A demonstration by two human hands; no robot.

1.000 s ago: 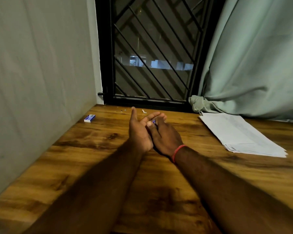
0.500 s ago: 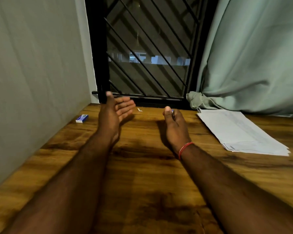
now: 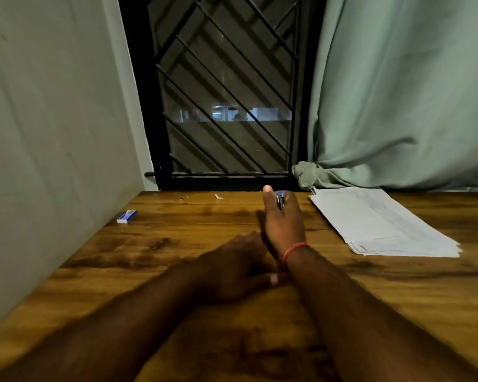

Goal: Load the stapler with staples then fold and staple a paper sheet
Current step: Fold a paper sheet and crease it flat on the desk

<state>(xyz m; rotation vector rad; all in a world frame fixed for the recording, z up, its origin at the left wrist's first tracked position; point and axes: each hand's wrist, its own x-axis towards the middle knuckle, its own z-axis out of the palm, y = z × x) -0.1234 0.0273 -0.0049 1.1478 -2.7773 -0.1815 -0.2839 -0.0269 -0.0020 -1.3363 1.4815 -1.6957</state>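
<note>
1. The right hand clasped a small blue stapler, left of the paper stack.
2. The left hand was blurred beside the right wrist; its grip could not be told.
3. The staple box lay far left of the stack, by the wall, on the wooden table.
4. A barred window and a curtain stood behind the stack.

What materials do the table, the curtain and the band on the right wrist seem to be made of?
Table: wood or wood veneer, glossy, with visible grain and reflections. Curtain: soft pale green fabric, matte, with hanging folds. Band: probably red thread or cord; too small to tell.
</note>
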